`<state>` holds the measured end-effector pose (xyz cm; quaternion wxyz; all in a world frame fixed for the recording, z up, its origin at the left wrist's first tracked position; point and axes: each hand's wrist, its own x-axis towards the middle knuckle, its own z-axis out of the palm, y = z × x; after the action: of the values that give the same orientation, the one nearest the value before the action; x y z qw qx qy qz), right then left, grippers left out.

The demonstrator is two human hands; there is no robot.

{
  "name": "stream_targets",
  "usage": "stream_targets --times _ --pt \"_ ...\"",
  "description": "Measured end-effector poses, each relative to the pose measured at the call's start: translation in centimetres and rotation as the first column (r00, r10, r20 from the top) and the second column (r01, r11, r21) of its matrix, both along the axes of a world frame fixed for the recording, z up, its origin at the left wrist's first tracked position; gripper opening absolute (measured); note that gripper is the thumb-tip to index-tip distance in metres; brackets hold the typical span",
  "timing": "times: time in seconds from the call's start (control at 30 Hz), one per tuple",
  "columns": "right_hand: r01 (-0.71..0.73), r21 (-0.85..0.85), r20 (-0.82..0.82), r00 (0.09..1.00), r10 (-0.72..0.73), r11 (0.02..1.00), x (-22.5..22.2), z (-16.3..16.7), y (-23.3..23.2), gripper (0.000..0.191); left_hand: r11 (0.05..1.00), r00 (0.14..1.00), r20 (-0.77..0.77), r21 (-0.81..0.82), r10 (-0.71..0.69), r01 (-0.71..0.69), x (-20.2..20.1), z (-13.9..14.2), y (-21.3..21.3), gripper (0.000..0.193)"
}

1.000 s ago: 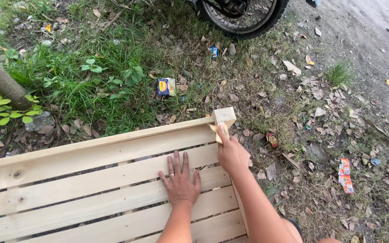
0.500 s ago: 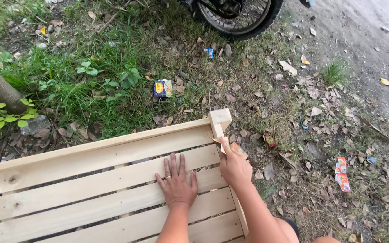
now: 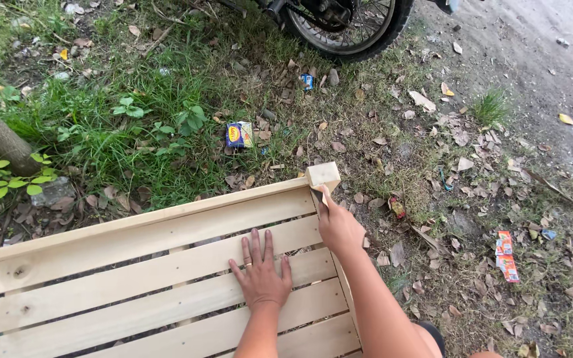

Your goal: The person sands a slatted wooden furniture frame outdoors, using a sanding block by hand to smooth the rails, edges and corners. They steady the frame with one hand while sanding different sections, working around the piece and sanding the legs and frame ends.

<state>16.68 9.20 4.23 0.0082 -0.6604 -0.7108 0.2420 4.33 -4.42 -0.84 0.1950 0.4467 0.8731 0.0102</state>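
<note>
With the left hand [image 3: 260, 278] flat, fingers spread, and the right hand [image 3: 338, 225] pinching something dark against the slatted frame's [image 3: 134, 265] corner post [image 3: 323, 176], a slip could gouge wood.

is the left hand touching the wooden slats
Touching. The head view shows the left hand lying flat, palm down with fingers spread, on the wooden slats, with no gap beneath it.
</note>
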Motion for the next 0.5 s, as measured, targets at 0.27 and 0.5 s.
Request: stream_targets --times 0.27,0.5 --pt "-0.094 0.021 0.071 0.993 0.093 0.995 1.0 -0.1 -1.5 0.058 0.999 1.000 -0.027 0.043 -0.005 0.006 0.0 -0.5 -0.1 0.075" --pt "-0.162 0.049 0.144 0.978 0.154 0.985 -0.4 0.0 -0.9 0.068 1.000 1.000 -0.029 0.016 -0.007 0.008 0.1 -0.5 -0.2 0.076"
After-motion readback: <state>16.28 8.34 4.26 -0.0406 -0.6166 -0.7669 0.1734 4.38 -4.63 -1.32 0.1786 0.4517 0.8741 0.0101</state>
